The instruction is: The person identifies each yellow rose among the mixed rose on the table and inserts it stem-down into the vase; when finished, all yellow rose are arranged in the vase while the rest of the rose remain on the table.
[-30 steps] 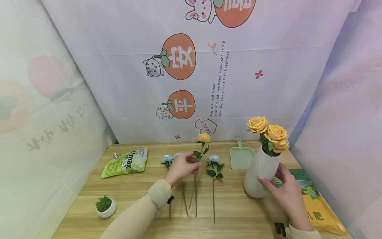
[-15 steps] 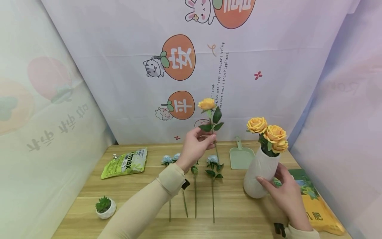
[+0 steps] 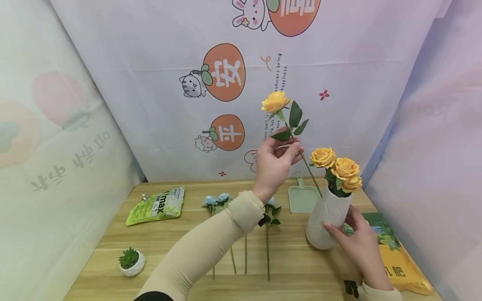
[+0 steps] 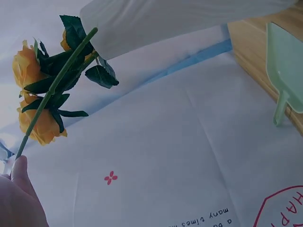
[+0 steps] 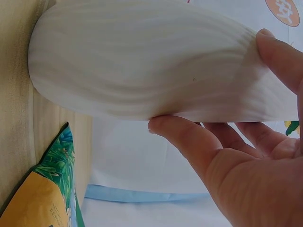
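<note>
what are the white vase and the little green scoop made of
The vase looks like matte white ceramic, though it could be plastic: the right wrist view shows a dull surface with wavy ribs and no shine. The right hand grips it. The scoop looks like moulded plastic: one even pale green, thin walls, smooth handle.

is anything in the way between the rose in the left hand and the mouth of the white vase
The left hand holds the yellow rose by its stem, whose lower end reaches the mouth of the white vase. The roses already in the vase crowd the opening right beside it. The right hand holds the vase's side.
</note>
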The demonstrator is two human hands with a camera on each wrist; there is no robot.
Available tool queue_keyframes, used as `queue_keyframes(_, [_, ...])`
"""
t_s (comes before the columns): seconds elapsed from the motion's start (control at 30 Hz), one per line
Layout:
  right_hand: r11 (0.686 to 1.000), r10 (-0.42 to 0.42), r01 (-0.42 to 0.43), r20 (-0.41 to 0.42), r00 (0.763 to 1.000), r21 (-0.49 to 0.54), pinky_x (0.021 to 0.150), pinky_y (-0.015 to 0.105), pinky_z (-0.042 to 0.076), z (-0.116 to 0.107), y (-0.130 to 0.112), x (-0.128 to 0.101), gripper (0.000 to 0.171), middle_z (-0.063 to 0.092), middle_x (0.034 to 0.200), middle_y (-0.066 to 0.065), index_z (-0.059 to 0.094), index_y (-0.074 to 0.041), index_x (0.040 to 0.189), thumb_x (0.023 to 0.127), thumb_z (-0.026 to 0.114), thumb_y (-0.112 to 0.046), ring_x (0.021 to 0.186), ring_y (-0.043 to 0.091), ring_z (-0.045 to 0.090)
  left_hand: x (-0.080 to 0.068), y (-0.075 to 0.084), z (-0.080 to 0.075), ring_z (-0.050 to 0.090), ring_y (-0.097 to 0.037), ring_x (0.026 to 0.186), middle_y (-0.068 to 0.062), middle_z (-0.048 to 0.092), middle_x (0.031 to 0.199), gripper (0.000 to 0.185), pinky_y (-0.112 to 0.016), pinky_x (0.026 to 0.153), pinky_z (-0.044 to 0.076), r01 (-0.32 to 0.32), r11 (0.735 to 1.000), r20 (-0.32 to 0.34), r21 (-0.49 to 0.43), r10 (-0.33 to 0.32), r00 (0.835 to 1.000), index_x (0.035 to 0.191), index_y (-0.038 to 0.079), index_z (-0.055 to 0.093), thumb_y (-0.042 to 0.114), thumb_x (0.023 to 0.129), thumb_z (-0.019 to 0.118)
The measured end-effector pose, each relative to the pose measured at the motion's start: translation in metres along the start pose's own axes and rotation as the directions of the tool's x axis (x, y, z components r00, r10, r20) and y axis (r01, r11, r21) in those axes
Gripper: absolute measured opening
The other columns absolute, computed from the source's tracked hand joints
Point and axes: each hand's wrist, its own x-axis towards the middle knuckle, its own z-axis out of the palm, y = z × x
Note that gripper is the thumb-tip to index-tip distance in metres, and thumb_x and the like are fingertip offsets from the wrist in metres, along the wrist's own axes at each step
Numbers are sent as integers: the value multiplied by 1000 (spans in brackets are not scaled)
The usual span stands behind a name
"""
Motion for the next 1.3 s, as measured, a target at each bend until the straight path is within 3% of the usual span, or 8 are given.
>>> queue_keyframes(0.2, [1000, -6, 6, -6, 1000, 9, 100, 64, 54, 0, 0, 0, 90, 55, 152, 27, 41, -3, 162, 95, 85, -43, 131, 50, 60, 5, -6, 18, 78, -34, 98, -12, 76, 111, 31, -42, 87, 66, -52, 998, -27, -21, 52, 998, 131, 2, 70, -5, 101, 73])
queue_keyframes(0.47, [999, -19, 20, -6, 1000, 35, 104, 68, 51, -1, 1, 2, 90, 53, 154, 28, 40, -2, 163, 96, 85, -42, 133, 51, 58, 8, -4, 24, 78, -20, 94, -12, 76, 111, 28, -42, 87, 65, -88, 996, -32, -29, 87, 996, 129, 1, 71, -4, 101, 72])
queue_keyframes(0.77, [999, -33, 33, -13, 999, 8, 101, 65, 53, -2, -1, 1, 87, 56, 152, 26, 43, -3, 162, 96, 84, -43, 130, 49, 60, -4, -19, 25, 76, -12, 93, -19, 76, 113, 41, -37, 80, 67, -145, 976, 32, 163, 142, 989, 141, 10, 71, 2, 101, 76])
queue_keyframes(0.9, [1000, -28, 28, -11, 1000, 11, 100, 65, 54, -2, -3, 0, 87, 56, 151, 27, 43, -2, 161, 96, 84, -43, 130, 50, 61, -11, -28, 25, 76, -9, 94, -12, 78, 114, 42, -34, 80, 67, -153, 962, 64, 225, 142, 988, 144, 12, 70, 9, 103, 75])
queue_keyframes(1.3, [1000, -28, 28, -18, 999, 9, 102, 67, 53, -1, -3, -1, 88, 56, 151, 28, 42, -1, 161, 96, 84, -42, 129, 51, 61, -29, -56, 32, 76, -5, 87, -11, 81, 110, 41, -28, 77, 66, -116, 946, 57, 304, 103, 993, 142, 12, 72, 9, 102, 77])
